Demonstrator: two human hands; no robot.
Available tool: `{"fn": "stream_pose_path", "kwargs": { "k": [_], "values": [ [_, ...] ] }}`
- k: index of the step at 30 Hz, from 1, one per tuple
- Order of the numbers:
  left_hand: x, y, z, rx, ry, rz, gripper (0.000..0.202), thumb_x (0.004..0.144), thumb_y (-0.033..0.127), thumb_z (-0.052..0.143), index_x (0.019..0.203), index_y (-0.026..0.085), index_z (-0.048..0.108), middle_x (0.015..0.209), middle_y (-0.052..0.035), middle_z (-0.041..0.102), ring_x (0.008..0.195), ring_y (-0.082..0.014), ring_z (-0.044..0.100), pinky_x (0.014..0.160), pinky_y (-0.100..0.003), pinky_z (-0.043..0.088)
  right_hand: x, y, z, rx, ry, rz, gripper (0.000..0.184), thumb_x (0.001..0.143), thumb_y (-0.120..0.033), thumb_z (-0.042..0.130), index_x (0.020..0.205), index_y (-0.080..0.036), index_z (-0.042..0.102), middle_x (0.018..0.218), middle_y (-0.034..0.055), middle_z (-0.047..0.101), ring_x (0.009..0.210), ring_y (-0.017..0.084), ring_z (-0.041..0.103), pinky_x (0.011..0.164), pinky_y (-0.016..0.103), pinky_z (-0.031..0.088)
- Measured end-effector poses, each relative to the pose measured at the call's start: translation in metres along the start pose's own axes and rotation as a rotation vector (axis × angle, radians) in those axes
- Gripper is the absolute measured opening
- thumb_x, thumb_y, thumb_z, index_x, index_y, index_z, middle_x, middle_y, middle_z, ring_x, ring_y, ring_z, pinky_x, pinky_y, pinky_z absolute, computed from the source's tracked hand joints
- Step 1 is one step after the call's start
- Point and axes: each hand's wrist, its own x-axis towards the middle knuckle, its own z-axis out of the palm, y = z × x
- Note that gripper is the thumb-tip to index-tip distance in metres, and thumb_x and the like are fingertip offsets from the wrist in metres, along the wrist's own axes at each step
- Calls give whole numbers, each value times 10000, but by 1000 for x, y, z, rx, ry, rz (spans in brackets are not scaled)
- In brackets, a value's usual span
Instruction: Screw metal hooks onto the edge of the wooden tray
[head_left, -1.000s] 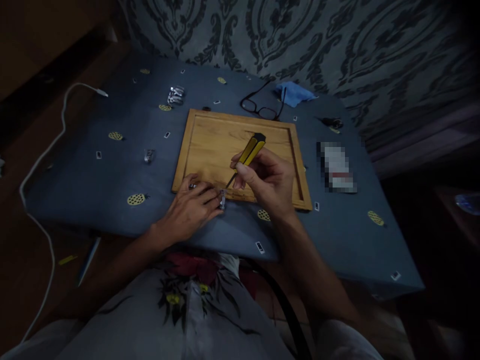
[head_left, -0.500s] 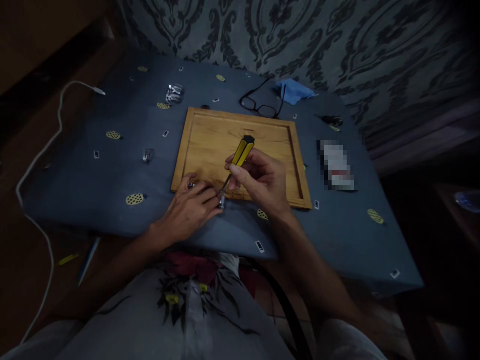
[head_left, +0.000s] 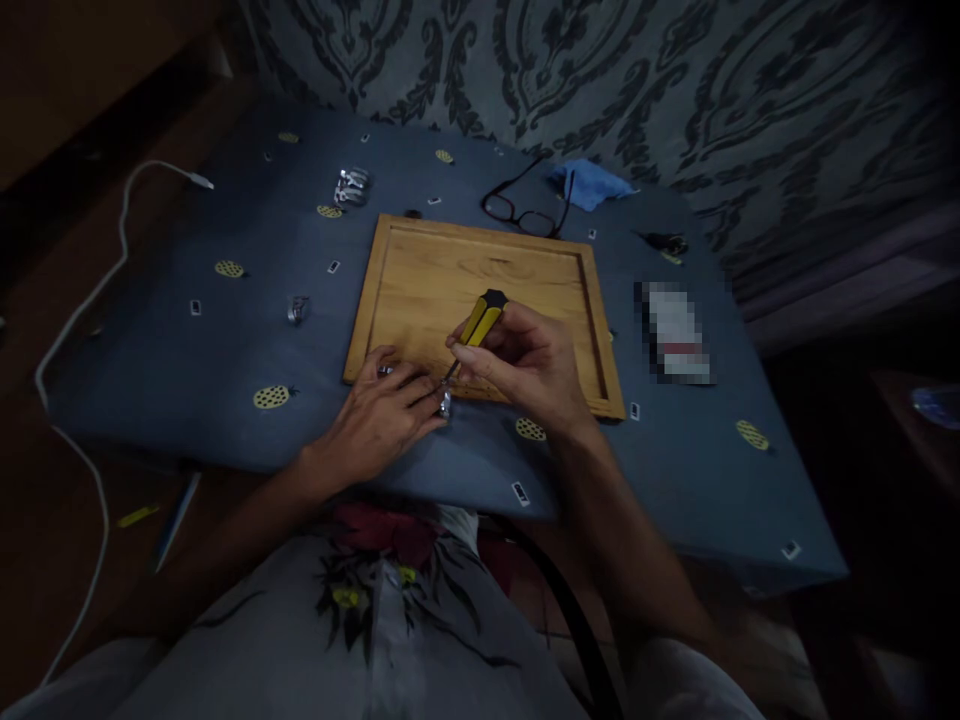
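Note:
A wooden panel [head_left: 480,270] with a raised frame lies on the table. At its near edge is a shiny metal cabinet hinge [head_left: 445,404]. My left hand [head_left: 386,410] bends over that edge, its fingers on the wood and holding the hinge near the thumb; part of the hinge is covered. A second bit of metal shows under the left fingers. My right hand [head_left: 532,365] is closed around a yellow-and-black screwdriver [head_left: 482,318], tilted with its shaft down to the hinge. Whether the tip sits in a screw is too small to tell.
Several more hinges [head_left: 351,186] lie at the back left, with a single one [head_left: 298,308] left of the panel. Behind it are eyeglasses [head_left: 534,222] and a blue cloth [head_left: 592,184]. A blurred-out packet [head_left: 675,333] lies to the right. A white cable [head_left: 120,240] runs along the left.
My right hand and the screwdriver handle have dipped slightly, and the handle leans a little more. The left hand stays on the hinge and panel.

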Motion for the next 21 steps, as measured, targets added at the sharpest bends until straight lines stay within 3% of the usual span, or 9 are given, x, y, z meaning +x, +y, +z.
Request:
{"fn": "stream_pose_path", "kwargs": {
  "k": [7,10,15,21],
  "values": [
    [0,-1,0,-4,0,6,218,1043,343,592,1135,188,714,1132,-24,789,1058,-207,685,1079,-466,420,0,-14,-9,-95,-170,-28,327,854,-526,787,893,-206,734,846,17,744,681,135,689,661,264,558],
    [1,-1,0,0,11,13,199,1039,336,599,1118,196,716,1127,-20,789,1077,-210,686,1079,-460,421,0,-12,-9,-113,-157,-39,336,845,-533,794,877,-204,735,782,2,712,657,132,666,647,264,541],
    [-1,-1,2,4,10,1,208,1045,330,589,1143,199,717,1150,-25,789,1113,-216,680,1100,-476,410,-1,-6,-5,-171,-109,-22,415,810,-557,817,718,-208,612,636,-28,634,595,130,619,562,259,480],
    [-1,-1,2,8,8,2,214,1031,319,610,1157,191,726,1134,-43,792,1100,-227,684,1118,-499,403,-1,-6,-1,-148,-117,-34,426,817,-558,809,717,-215,576,614,-47,602,568,118,585,531,254,439]
  ]
}}
